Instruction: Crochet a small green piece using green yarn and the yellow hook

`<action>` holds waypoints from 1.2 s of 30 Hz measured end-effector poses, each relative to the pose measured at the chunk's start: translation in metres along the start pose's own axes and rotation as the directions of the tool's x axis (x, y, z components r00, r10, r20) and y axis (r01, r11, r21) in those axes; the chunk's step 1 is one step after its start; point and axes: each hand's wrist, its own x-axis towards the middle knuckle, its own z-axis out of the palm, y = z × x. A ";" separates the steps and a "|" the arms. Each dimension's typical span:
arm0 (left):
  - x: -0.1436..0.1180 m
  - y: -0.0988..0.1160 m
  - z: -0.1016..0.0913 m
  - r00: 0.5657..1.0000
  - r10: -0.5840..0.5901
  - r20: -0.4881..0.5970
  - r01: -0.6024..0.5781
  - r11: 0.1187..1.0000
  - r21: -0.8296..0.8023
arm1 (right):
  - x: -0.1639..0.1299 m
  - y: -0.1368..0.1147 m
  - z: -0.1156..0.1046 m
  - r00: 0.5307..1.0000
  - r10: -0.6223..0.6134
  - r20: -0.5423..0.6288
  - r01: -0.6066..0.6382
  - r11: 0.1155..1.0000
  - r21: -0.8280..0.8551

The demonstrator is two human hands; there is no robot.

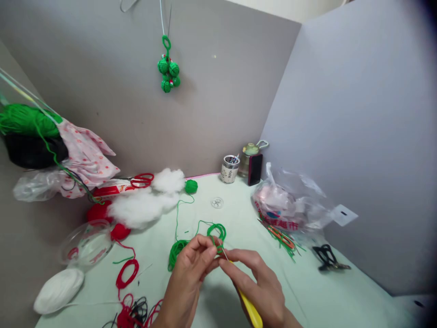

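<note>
So this looks pretty early in the crochet piece, going by what's on the table. The left hand (191,269) has its thumb and fingertips (209,249) closed tight on a small loop of green yarn (217,231), and all I can make out there is a little ring of strands, no ball shape yet. That yarn trails back across the pale green table (324,291) to a loose coil (175,253) just beside the left hand, then on up toward a small finished green ball (191,186) near the back wall. Another cluster of finished green balls (168,73) hangs on the wall, so I'd guess most of this one is left to do. The right hand (262,284) is wrapped around a yellow-handled crochet hook (251,310), fingers curled shut on the handle, with the thin metal tip (224,255) poking right into the pinched yarn. Whether the hook has actually caught a strand is too small to tell. White stuffing (146,202) and red scissors (141,180) sit well apart at the back left, untouched.
</note>
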 end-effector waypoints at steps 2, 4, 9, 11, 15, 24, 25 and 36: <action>0.002 -0.001 -0.002 1.000 -0.002 -0.002 0.002 1.000 0.011 | 0.000 0.001 0.001 0.999 -0.032 -0.022 0.032 0.999 -0.006; 0.003 -0.002 -0.004 1.000 0.005 0.004 -0.005 0.999 0.031 | 0.001 -0.001 0.002 0.996 -0.067 -0.057 0.068 0.998 0.015; 0.004 0.000 -0.006 0.999 0.042 -0.021 -0.041 0.998 0.048 | 0.014 -0.010 -0.001 0.995 0.091 -0.033 -0.082 0.973 0.217; 0.004 0.002 -0.007 0.999 0.040 -0.025 -0.039 0.998 0.040 | 0.022 -0.014 -0.003 0.989 0.143 -0.038 -0.123 0.937 0.328; 0.005 0.004 -0.010 0.997 0.069 -0.028 -0.068 0.997 0.045 | 0.037 -0.014 -0.007 0.977 0.211 0.005 -0.187 0.851 0.490; 0.003 0.008 -0.014 0.996 0.090 0.017 -0.091 0.988 0.125 | 0.040 -0.009 -0.006 0.891 0.407 0.202 -0.413 0.539 0.735; 0.004 0.008 -0.014 0.996 0.091 0.017 -0.093 0.987 0.130 | 0.040 -0.009 -0.006 0.882 0.418 0.219 -0.425 0.502 0.754; 0.007 0.007 -0.024 0.993 0.079 -0.085 -0.057 0.969 0.240 | 0.043 -0.007 -0.004 0.826 0.491 0.277 -0.486 0.374 0.790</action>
